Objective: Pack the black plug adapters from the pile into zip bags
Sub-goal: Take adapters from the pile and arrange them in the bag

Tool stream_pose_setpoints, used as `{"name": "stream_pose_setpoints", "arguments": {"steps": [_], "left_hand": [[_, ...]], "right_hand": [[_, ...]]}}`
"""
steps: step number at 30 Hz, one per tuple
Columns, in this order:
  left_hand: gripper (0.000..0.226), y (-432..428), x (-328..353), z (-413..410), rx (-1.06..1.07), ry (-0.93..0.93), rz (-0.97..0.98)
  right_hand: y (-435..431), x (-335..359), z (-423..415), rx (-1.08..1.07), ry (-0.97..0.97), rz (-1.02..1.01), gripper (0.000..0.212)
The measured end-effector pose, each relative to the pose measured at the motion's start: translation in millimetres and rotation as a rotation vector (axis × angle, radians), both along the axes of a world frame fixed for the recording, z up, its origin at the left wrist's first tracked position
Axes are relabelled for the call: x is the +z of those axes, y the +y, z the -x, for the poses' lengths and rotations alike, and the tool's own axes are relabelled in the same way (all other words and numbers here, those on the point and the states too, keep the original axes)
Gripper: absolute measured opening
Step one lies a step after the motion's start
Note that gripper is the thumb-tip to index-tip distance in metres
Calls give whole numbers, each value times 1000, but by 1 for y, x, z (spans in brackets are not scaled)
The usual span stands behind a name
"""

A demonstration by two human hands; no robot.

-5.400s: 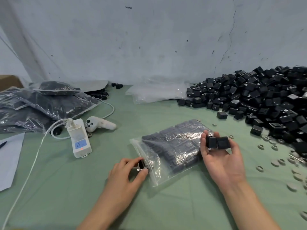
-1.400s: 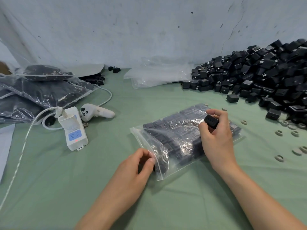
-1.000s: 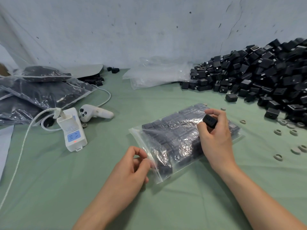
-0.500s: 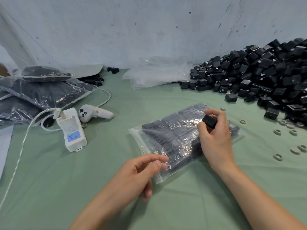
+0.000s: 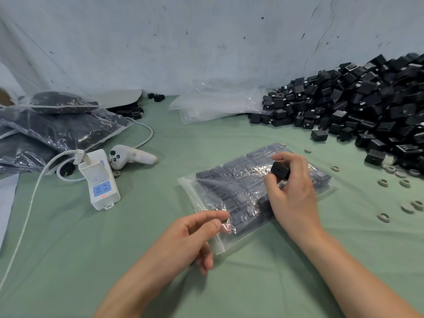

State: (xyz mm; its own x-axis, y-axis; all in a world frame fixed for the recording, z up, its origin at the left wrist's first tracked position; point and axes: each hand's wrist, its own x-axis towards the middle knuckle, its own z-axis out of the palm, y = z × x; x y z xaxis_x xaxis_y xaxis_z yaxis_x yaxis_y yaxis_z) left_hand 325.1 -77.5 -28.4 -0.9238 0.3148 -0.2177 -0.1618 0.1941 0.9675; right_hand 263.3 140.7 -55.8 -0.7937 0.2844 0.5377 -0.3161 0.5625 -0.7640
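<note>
Right hand [image 5: 293,198] pinches one adapter [image 5: 280,171] over the filled bag [image 5: 241,191], near the pile [image 5: 367,111]. Left hand [image 5: 183,239], loosely bent, meets the bag's near edge; whether it grips is unclear.

Soft even light, faint shadows, glare on plastic, edges warped

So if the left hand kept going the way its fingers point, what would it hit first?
Most likely the zip bag of adapters: the fingertips of the left hand point at its near edge, almost touching it. Depth is hard to judge from one view.
</note>
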Motion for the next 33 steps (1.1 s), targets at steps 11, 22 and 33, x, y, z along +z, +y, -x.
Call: {"name": "stream_pose_setpoints", "arguments": {"steps": [11,22,33], "left_hand": [[24,0,2,0,32,4,5],[19,4,-2,6,188,-2,-80],[20,4,0,10,231,14,-69]], "right_hand": [[-5,-1,-4,84,95,-288,33],[-3,-1,-4,86,82,-272,32],[-2,-1,-3,96,45,-238,30]]}}
